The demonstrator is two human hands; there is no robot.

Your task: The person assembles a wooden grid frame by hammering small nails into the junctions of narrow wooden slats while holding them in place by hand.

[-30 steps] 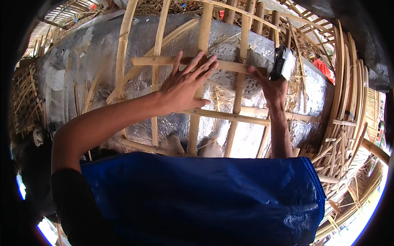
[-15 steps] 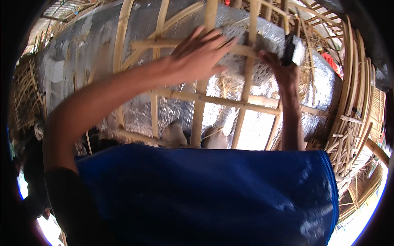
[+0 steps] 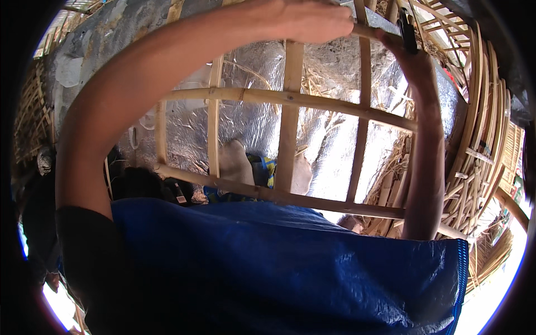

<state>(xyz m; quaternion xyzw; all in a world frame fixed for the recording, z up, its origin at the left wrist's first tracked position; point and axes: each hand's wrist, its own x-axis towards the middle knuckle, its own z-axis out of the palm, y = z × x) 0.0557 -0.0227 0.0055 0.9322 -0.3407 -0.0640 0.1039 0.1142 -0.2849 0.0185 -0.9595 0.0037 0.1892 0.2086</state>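
A blue plastic tarp (image 3: 290,268) is filling the lower half of the view, draped across the person's front. Behind it a bamboo lattice frame (image 3: 290,100) is standing up close, its pale slats crossing in a grid, and silver foil sheeting (image 3: 251,123) is showing through the openings. Bundles of bent bamboo strips (image 3: 480,151) are leaning at the right side, well apart from the hands.

The left forearm is arching up from the lower left and over the frame; the left hand (image 3: 304,21) is lying flat along the top of the lattice, fingers stretched out toward the right, its grip released and pressing rather than clasping. The right forearm is rising straight up at the right, and the right hand (image 3: 410,53) is reaching the upper slats just beside the left fingertips. Its grip is clenched around a small dark tool (image 3: 406,30), which is standing upright against the top crossbar of the frame; what kind of tool it is cannot be told. The two hands are sitting near each other at the top edge.
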